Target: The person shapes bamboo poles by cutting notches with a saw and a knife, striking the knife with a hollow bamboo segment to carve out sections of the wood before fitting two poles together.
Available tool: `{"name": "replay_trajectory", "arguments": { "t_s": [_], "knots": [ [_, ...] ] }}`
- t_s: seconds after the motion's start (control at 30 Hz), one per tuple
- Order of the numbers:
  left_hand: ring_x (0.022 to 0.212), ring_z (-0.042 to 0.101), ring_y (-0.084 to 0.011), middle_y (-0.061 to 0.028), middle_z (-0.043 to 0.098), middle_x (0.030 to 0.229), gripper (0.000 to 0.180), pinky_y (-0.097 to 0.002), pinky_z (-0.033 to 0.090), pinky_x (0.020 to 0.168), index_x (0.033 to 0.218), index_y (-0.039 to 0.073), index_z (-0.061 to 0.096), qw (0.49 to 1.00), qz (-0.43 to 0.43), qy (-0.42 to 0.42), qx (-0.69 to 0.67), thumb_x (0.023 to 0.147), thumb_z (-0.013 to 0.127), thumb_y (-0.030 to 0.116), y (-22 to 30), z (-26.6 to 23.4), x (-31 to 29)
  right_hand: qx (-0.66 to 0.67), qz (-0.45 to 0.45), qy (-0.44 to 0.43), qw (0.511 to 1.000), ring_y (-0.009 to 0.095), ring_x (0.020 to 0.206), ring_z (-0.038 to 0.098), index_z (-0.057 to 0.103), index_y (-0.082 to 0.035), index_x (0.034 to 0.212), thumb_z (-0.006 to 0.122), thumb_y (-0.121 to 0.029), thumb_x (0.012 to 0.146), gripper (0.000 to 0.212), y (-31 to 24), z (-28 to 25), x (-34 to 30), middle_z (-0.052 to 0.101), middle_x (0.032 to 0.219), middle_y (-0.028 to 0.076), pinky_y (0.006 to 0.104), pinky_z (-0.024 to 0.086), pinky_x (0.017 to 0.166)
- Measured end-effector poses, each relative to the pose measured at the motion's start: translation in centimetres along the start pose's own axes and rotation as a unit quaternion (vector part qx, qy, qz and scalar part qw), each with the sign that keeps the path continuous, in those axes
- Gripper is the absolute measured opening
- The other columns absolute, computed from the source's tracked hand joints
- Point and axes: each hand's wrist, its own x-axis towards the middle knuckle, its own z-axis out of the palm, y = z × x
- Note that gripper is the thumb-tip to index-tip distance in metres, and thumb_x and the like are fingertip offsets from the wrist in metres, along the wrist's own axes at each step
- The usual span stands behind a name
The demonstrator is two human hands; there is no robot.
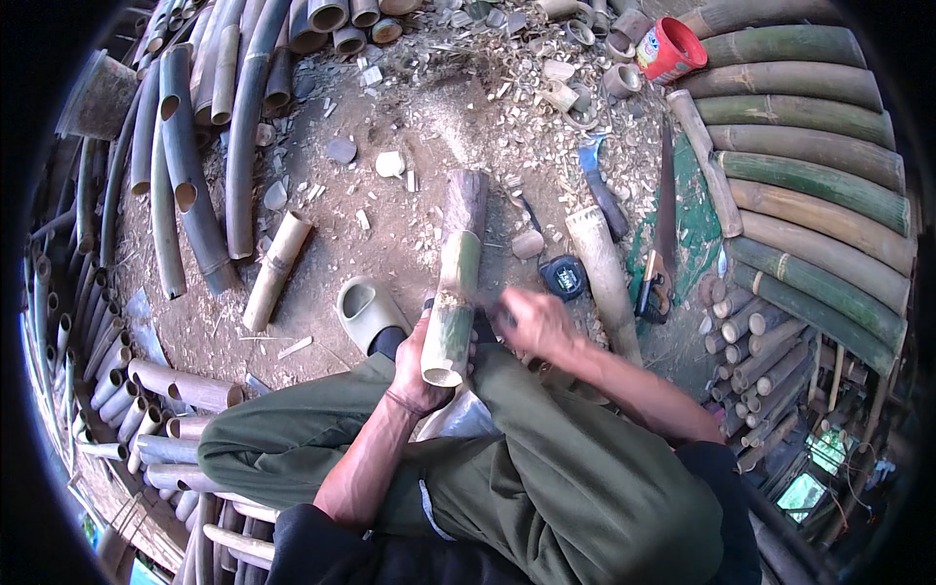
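My left hand (417,375) is wrapped round the near end of a short bamboo section (451,317), its open end tilted toward me. The section's far end rests on a wooden log (466,200) lying on the ground. Beside the bamboo's right side is my right hand (538,322), closed and partly smeared by motion. Something dark shows at its fingers, too blurred to name. Just right of that hand lie a dark tape measure (565,278) and a pale bamboo length (602,278).
A handsaw (661,234) and a dark-handled tool with a blue end (604,185) lie to the right. A red bucket (671,51) stands far right. Bamboo poles (195,185) lie at left, more bamboo (809,171) at right. Wood chips litter the ground. One slide sandal (370,312) is near my left hand.
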Motion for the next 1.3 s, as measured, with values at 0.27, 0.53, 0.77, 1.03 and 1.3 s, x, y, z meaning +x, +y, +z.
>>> {"name": "replay_trajectory", "arguments": {
  "t_s": [0.27,0.53,0.77,1.03,1.3],
  "knots": [
    [0.094,0.067,-0.0241,-0.0113,0.066,0.111,0.049,-0.0416,0.056,0.081,0.13,0.006,0.053,0.992,0.021,0.081,0.099,0.098,0.048,0.043,-0.2,2.7,0.3,0.147,0.115,0.09,0.978,0.036,0.073,0.07,0.061,-0.002,0.098,0.067,-0.032,0.088,0.032,-2.2,-2.7,-0.2,0.068,0.079,0.021,0.0419,0.056,0.065],
    [0.114,0.056,-0.0272,-0.0158,0.054,0.12,0.056,-0.0453,0.047,0.1,0.136,0.0,0.037,0.908,0.328,0.046,0.256,0.085,0.054,0.015,7.1,2.1,0.7,0.368,0.35,0.081,0.857,0.011,0.045,0.054,0.056,-0.003,0.098,0.065,-0.02,0.094,0.019,1.9,-3.4,-2.2,0.055,0.06,0.0,0.0279,0.043,0.04],
    [0.119,0.049,-0.0373,-0.0272,0.047,0.125,0.072,-0.045,0.048,0.097,0.143,0.003,0.037,0.407,0.47,0.375,0.688,0.083,0.068,0.029,21.8,1.8,3.5,0.36,0.35,0.003,0.865,0.009,0.049,0.052,0.055,-0.004,0.103,0.06,-0.02,0.098,0.017,2.3,-0.2,-3.9,0.053,0.064,-0.001,0.0265,0.044,0.042],
    [0.122,0.053,-0.0382,-0.0226,0.053,0.125,0.064,-0.049,0.045,0.1,0.132,0.007,0.041,0.314,0.081,0.643,0.694,0.077,0.069,0.023,25.5,-6.0,-3.1,0.205,0.358,-0.001,0.911,0.033,0.09,0.068,0.059,0.003,0.115,0.07,-0.02,0.085,0.039,2.7,0.5,-5.9,0.067,0.095,0.023,0.0413,0.052,0.08],
    [0.106,0.058,-0.0396,-0.0246,0.057,0.109,0.079,-0.0437,0.051,0.091,0.119,-0.002,0.054,0.331,0.121,0.405,0.844,0.06,0.085,0.039,24.4,-10.0,-6.5,0.122,0.176,0.095,0.972,0.039,0.099,0.064,0.05,0.002,0.129,0.068,-0.017,0.087,0.05,1.4,-1.0,-4.0,0.063,0.109,0.025,0.0432,0.05,0.086]
  ]
}}
